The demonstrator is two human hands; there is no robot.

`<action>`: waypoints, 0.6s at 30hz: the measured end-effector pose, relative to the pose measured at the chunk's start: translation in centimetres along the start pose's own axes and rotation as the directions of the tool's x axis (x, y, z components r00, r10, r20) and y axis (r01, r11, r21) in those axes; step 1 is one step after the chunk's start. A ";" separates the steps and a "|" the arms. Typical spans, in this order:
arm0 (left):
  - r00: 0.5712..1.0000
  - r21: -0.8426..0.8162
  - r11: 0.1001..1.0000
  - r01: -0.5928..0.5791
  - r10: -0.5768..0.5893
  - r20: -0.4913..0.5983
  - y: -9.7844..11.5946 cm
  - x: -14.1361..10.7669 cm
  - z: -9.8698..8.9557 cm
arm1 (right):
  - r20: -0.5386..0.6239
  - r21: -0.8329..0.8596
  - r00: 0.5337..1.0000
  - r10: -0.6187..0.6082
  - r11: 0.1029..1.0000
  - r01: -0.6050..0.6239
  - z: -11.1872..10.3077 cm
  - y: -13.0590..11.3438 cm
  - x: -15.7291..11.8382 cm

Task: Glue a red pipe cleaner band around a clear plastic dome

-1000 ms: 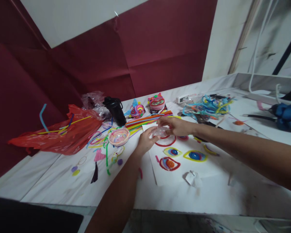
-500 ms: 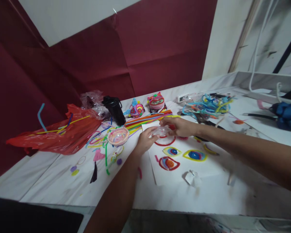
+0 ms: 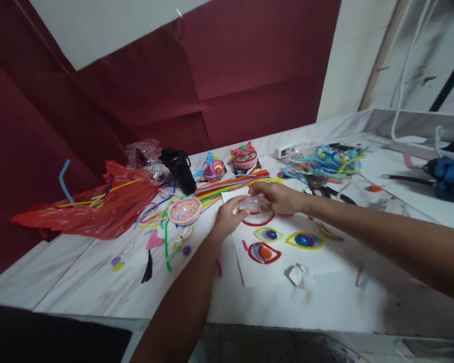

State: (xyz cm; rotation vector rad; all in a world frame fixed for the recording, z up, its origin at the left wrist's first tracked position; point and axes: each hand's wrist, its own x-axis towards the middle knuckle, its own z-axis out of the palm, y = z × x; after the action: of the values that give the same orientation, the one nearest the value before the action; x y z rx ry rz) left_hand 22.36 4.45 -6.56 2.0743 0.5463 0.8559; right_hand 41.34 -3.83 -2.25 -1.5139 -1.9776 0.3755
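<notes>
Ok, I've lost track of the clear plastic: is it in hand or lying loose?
In hand: the left hand and right hand have fingers around the clear plastic from opposite sides.

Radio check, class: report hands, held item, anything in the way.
Left hand, right hand: both on clear plastic. Plastic partly hiding red outline. White scrap apart from both hands.

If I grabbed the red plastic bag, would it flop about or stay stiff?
The red plastic bag would probably flop, since it lies in soft creases. It looks thin and shiny, so it may feel light and a bit slippery. Lifting it might tip off the bent light-blue stick and long yellow stick.
</notes>
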 end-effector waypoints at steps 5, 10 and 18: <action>0.999 0.082 0.996 -0.036 0.034 0.032 0.1 0.0 -0.3 | 0.025 0.050 1.000 -0.016 0.999 0.015 -0.5 -0.1 -0.1; 0.999 0.086 0.995 -0.049 0.048 0.018 0.2 0.0 -0.1 | -0.006 0.098 1.000 -0.015 0.995 0.016 -1.2 0.3 -0.2; 1.000 0.061 0.998 -0.010 0.010 -0.005 0.5 -0.1 0.1 | -0.020 -0.020 1.000 0.007 1.000 -0.007 -1.2 0.0 -0.3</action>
State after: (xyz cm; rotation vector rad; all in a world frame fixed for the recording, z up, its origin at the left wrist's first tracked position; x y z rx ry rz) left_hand 22.41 4.02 -6.29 2.1317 0.5716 0.8604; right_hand 42.11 -4.26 -1.36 -1.5316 -1.9665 0.3438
